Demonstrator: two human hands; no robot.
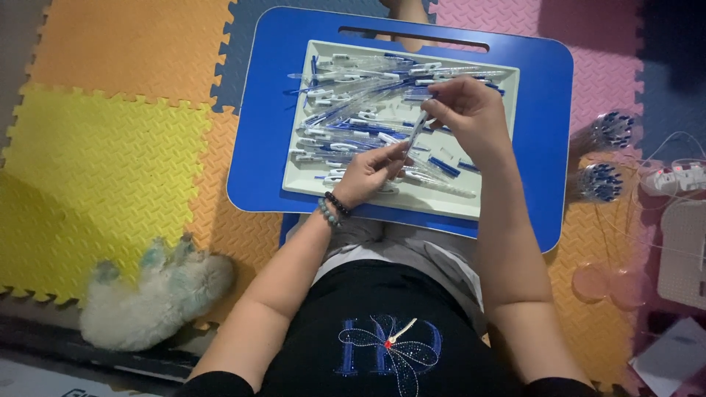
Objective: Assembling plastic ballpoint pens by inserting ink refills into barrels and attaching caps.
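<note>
Over the white tray [309, 180] at frame centre on the blue tabletop [257, 147], left hand [368, 173] and right hand [467, 110] both pinch one clear pen [416, 131], loose pen parts [353, 103] still piled, finished bundles [607, 158] right.

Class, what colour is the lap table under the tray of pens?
Blue: the lap table shows best in the head view, around the pale tray.

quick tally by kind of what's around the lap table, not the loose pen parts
white tray: 1
blue lap table: 1
bundles of pens on the mat: 2
fluffy white toy: 1
power strip: 1
total: 6
</note>
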